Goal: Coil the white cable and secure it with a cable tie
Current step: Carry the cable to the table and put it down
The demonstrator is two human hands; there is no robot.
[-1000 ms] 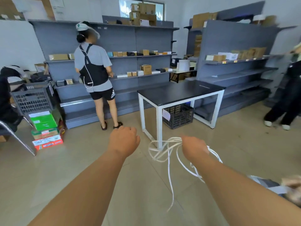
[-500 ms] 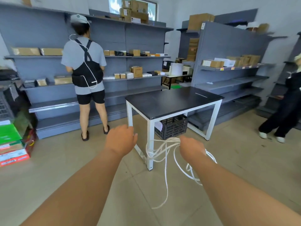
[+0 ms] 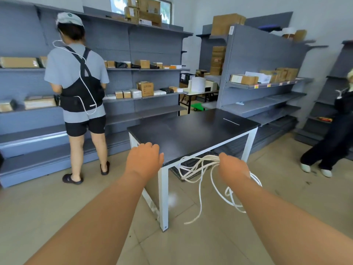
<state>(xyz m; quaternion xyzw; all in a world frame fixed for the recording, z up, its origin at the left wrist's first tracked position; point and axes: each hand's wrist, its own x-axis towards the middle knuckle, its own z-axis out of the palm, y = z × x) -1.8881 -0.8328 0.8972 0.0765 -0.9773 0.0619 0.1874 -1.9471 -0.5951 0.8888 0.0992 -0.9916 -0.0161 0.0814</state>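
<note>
My right hand [image 3: 233, 169] grips a loose bundle of white cable [image 3: 198, 169] in front of the near edge of a black-topped table [image 3: 191, 131]. Several loops stick out to the left of the hand and loose strands hang down toward the floor. My left hand [image 3: 145, 159] is held out at the table's near left corner with its fingers curled, holding nothing that I can see. A thin white strip [image 3: 231, 121], possibly a cable tie, lies on the far right of the tabletop.
A black crate [image 3: 177, 170] sits under the table. A person [image 3: 80, 88] stands at grey shelves [image 3: 143, 96] on the left. Another person [image 3: 332, 142] is at the right edge. More shelving [image 3: 267, 87] with boxes stands behind the table.
The view has closed in on the table. Both hands, the right one still gripping the cable, now reach the table's near edge.
</note>
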